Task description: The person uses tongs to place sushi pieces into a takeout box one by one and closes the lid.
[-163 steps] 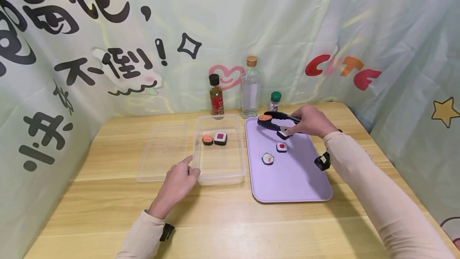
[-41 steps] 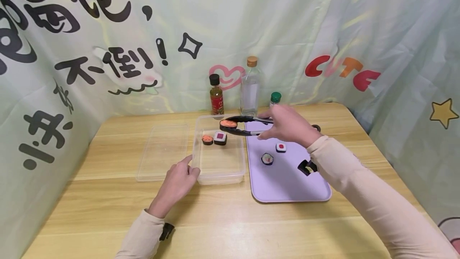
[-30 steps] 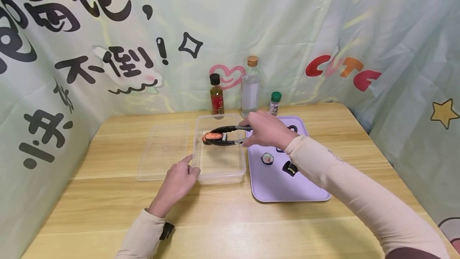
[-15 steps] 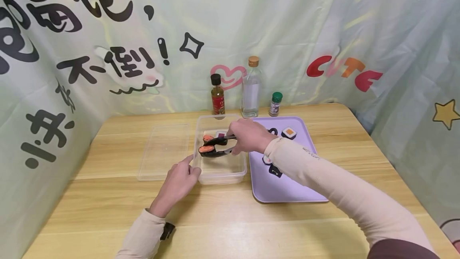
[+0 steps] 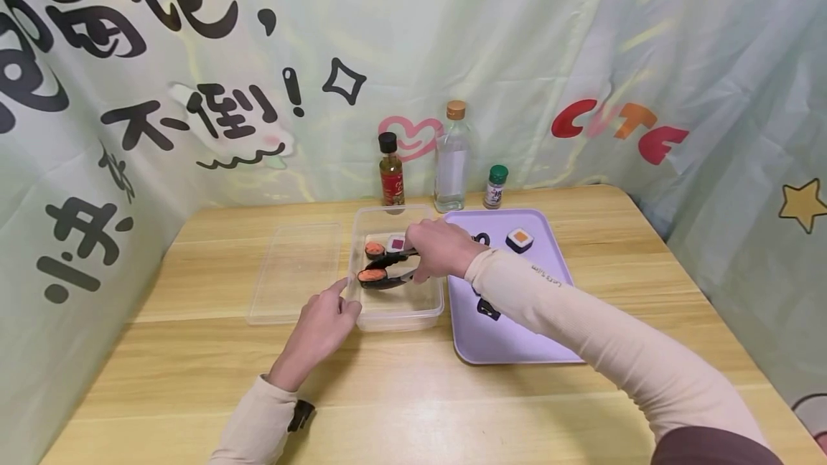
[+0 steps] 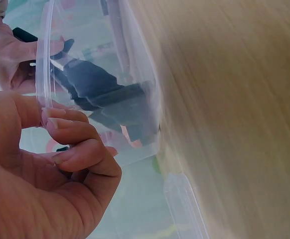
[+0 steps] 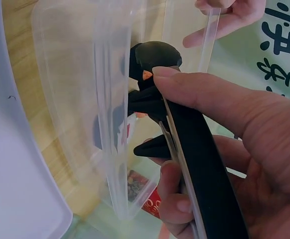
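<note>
My left hand point(image 5: 323, 321) pinches the near left rim of a clear plastic container point(image 5: 399, 319); the left wrist view shows thumb and fingers on that rim. Reaching in from the right, my right hand point(image 5: 442, 246) holds black tongs point(image 5: 391, 259), their tips low inside the container. An orange-topped sushi piece point(image 5: 372, 275) lies between the tong tips, near the left wall. Just behind it sit another orange-topped sushi piece point(image 5: 374, 250) and a square roll with a dark red centre point(image 5: 395, 243), partly covered by the tongs and hand.
A lilac tray point(image 5: 517, 343) stands right of the container, bearing a roll with an orange centre point(image 5: 520, 240); my right forearm hides other pieces. The clear lid point(image 5: 293, 275) lies to the left. Behind stand a red-labelled bottle point(image 5: 391, 181), a tall clear bottle point(image 5: 451, 171) and a green-capped jar point(image 5: 495, 186).
The tongs have carried an orange-topped sushi piece leftward from the tray and down into the container. In the last half second the tips have spread slightly around it. My left hand stays put.
</note>
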`<state>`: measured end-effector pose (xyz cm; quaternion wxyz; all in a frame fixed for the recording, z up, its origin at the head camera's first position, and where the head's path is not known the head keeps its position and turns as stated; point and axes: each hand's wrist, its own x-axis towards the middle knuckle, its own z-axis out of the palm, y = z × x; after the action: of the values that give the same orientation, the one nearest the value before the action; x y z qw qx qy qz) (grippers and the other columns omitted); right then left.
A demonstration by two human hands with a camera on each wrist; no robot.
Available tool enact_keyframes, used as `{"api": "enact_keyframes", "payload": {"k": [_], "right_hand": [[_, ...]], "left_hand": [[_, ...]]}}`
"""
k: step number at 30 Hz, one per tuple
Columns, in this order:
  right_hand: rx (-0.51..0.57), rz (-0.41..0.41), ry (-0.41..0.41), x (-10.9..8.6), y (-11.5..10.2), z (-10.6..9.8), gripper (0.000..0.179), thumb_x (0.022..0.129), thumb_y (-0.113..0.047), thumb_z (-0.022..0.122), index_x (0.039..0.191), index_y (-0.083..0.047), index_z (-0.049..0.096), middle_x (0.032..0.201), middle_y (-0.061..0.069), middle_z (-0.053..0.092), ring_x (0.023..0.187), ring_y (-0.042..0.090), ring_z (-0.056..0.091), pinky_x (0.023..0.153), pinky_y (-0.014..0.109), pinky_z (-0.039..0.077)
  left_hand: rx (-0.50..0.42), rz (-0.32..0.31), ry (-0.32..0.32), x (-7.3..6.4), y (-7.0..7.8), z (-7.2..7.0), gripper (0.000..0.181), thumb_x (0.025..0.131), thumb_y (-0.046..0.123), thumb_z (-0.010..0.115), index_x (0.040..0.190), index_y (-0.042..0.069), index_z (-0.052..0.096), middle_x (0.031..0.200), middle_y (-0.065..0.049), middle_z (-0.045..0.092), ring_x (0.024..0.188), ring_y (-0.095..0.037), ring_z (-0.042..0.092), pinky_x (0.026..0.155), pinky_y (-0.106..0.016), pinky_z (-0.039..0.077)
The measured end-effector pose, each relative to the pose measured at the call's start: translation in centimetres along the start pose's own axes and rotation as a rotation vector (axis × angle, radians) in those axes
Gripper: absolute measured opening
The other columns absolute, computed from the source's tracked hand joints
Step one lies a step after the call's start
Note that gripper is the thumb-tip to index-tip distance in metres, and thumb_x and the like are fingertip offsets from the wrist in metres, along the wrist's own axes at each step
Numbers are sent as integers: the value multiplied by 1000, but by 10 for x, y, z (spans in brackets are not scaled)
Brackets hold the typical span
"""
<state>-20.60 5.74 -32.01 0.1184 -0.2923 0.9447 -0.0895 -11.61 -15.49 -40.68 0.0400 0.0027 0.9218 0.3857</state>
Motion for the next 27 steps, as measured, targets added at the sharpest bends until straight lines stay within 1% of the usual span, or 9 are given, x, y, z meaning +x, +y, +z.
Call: {"api": "enact_keyframes", "payload": {"k": [5,11,14,17,20,23,25,26,27], "right_hand": [[18,1,-8,-1,0,-2,36,69,-17,93,102,-11,79,91,1,72,71,18,59,57,36,50],[41,-11,-2,-7,4,-11,49,71,-20,92,116,-8,77,108,5,74,77,18,59,63,35,52],[56,-21,17,-14,8,-17,53,72,-21,91,120,-6,75,116,7,73,91,21,65,78,37,55],[89,-18,29,-22,13,-24,58,74,-21,90,126,-4,71,125,9,69,111,28,65,95,42,52],[123,-8,44,-30,19,-29,60,75,-22,89,129,-2,69,129,11,67,119,31,62,99,44,50],[145,13,67,-40,27,-33,60,75,-23,89,128,-2,70,128,11,68,115,30,64,96,45,52],[173,24,84,-48,34,-34,60,74,-22,89,127,-2,70,126,12,69,95,25,69,88,42,54],[188,31,91,-51,38,-34,60,74,-22,89,127,-2,70,125,13,69,81,21,67,81,40,54],[194,33,102,-55,42,-34,60,74,-23,89,127,-1,70,124,14,69,73,17,62,75,37,53]], "left_hand": [[6,4,1,0,0,0,59,94,15,51,150,-2,45,57,3,43,46,-10,31,43,-24,25],[5,0,2,0,0,0,59,95,16,52,150,-3,45,59,2,47,46,-10,33,43,-25,27],[0,-5,0,0,0,0,59,95,16,52,150,-2,44,58,2,47,46,-10,32,42,-24,25],[2,-6,0,0,0,0,59,95,16,51,150,-2,44,57,2,45,46,-10,30,42,-24,25],[6,-5,2,0,0,0,59,95,16,52,150,-1,45,57,3,45,46,-10,30,42,-24,25],[3,-5,1,0,0,0,59,95,16,52,150,-2,45,57,2,45,45,-10,30,42,-24,24],[-2,-5,-1,-1,0,0,59,95,16,52,150,-2,45,57,2,46,45,-10,30,42,-24,24],[-4,-5,-2,-1,1,0,59,95,16,52,150,-2,44,57,2,46,45,-10,30,42,-24,24],[-5,-5,-2,-1,1,0,59,95,16,52,150,-2,45,57,2,46,45,-10,30,41,-24,24]]}}
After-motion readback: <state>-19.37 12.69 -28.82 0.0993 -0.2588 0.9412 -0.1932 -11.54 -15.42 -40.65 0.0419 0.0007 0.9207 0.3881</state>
